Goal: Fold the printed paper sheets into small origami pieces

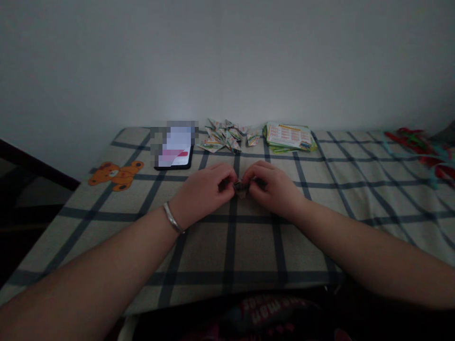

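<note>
A pale wall (227,57) fills the background. Below it spreads a tablecloth (249,251), light with dark crossing stripes, wrinkled toward the right. Dark clothing (270,312) with pale lettering shows at the lower edge. The left hand (204,189) and right hand (272,187) meet near the middle of the table; the fingers of both are curled inward, thumbs and fingertips pinching one item between them. At the far right lies a tangle of red and green material (423,151), too blurred to identify. Along the back, from right to left: a stack of printed cards (289,137), slightly fanned; a heap of pointed folded papers (223,135), one piece lying just beside it, toward the cards; and a phone (176,158), screen lit and partly pixelated. An orange bear cutout (116,175) lies near the left edge of the table. A silver bracelet (172,218) rings the left wrist. Smallest is the pinched item, a small piece of paper (241,190), mostly hidden by the fingertips; its folds cannot be made out.
</note>
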The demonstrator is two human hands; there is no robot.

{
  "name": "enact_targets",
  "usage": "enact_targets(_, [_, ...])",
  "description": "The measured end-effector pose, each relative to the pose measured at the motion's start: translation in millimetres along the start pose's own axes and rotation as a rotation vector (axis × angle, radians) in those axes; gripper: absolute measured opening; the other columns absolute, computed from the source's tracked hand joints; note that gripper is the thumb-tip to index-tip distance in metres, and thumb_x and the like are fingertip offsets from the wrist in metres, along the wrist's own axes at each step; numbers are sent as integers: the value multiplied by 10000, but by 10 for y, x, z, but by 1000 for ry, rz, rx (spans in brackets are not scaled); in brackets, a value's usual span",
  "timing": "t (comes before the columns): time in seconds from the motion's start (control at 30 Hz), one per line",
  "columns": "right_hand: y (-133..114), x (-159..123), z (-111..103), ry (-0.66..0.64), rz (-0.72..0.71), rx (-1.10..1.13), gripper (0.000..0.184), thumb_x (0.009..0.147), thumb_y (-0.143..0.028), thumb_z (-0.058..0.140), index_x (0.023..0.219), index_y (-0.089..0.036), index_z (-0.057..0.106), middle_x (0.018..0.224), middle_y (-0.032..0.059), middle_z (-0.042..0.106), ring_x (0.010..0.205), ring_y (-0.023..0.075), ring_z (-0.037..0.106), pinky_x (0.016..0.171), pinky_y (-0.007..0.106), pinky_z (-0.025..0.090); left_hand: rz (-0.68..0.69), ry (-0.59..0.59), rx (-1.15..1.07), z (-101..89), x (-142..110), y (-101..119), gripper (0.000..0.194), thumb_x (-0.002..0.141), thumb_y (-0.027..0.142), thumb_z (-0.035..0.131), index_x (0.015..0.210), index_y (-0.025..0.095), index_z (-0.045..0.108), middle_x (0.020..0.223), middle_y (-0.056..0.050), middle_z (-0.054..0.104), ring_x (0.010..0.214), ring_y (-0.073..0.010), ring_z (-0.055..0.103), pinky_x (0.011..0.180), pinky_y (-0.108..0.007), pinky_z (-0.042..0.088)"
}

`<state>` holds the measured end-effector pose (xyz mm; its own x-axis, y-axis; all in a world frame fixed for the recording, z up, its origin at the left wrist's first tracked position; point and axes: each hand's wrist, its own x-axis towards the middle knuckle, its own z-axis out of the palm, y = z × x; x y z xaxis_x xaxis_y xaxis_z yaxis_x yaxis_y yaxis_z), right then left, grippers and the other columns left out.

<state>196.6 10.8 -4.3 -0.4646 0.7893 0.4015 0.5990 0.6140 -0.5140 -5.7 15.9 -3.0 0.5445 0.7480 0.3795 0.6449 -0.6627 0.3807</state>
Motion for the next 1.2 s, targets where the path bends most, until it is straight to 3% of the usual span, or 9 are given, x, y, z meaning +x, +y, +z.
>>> enact_targets(0.37, [-8, -10, -22, 22, -54, -217, 96, 855, -249, 557, 784, -199, 599, 894, 67, 660, 895, 208, 586, 807, 338, 444, 89, -22, 43, -49, -34, 9, 128, 858, 155, 477, 895, 181, 597, 982, -34, 635, 906, -180, 603, 856, -321, 482])
enact_targets(0.7, [80, -15, -41, 53, -21, -200, 190, 852, -297, 598, 690, -204, 565, 863, 55, 654, 845, 190, 595, 776, 326, 448, 52, -17, 69, -91, 0, -30, 148, 893, 288, 515, 810, 181, 574, 952, -39, 642, 909, -190, 601, 823, -323, 480])
enact_targets(0.93, [74, -6, -53, 33, 14, -196, 192, 846, -291, 596, 681, -205, 552, 885, 55, 653, 851, 189, 602, 760, 320, 455, -42, -74, 169, -100, -10, -48, 172, 887, 355, 529, 863, 205, 610, 767, -5, 636, 712, -178, 588, 612, -292, 395])
enact_targets(1.2, [80, -3, -59, -16, 15, -184, 73, 784, -218, 610, 738, -210, 555, 927, 55, 652, 879, 195, 603, 783, 323, 462, 0, -84, 175, -95, -29, -40, 140, 864, 316, 576, 945, 205, 605, 856, -18, 665, 786, -192, 621, 666, -294, 430])
